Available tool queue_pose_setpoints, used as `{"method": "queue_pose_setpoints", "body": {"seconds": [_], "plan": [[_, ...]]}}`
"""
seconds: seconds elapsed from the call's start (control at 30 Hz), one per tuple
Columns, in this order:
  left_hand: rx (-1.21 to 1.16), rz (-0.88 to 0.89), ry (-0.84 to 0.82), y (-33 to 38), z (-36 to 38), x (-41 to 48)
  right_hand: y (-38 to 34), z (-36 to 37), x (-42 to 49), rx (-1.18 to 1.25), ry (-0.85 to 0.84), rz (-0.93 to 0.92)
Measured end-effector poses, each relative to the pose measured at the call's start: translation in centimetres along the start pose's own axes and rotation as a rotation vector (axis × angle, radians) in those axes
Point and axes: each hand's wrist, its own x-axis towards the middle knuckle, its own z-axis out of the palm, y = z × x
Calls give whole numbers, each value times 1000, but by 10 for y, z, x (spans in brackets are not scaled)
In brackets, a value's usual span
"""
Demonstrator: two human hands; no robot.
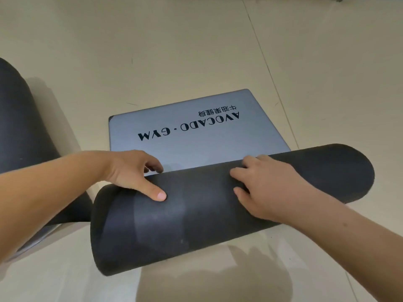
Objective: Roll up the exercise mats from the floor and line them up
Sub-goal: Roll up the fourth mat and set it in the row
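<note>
A: Item one, the mat being rolled?

B: A dark roll (pixel 196 214) is recorded lying across the cream tiled floor (pixel 152 51), its right end farther from the camera than its left. A flat grey-blue tail (pixel 196 127) is seen stretching away from it, printed "AVOCADO · GYM" with a line of Chinese characters, upside down to the viewer.

A: Hands?

B: The left hand (pixel 133 171) is laid on the upper left of the roll, thumb pressed flat on the dark surface, fingers curled over the far edge towards the flat tail. The right hand (pixel 261 188) is spread palm-down on the roll's right half, fingers bent against the top. Nothing is pinched by either.

A: Other stock?

B: A second dark rolled mat (pixel 21 131) is noted at the left edge, partly cut off by the frame, apart from the first roll.
</note>
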Motion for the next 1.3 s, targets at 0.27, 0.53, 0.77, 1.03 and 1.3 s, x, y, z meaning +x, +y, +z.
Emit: {"method": "queue_pose_setpoints", "body": {"seconds": [0.27, 0.53, 0.77, 1.03, 1.3], "plan": [[460, 132, 783, -1, 54, -42, 2, 2, 34, 11, -93, -4], [607, -9, 664, -14, 109, -39, 12, -10, 94, 162, 121, 49], [499, -43, 583, -4, 58, -6, -13, 4, 91, 68, 401, -47], [526, -37, 402, -17, 18, 11, -20, 14, 108, 16, 101, -30], [534, -11, 462, -15, 12, 14, -10, 14, 113, 12, 138, -51]]}}
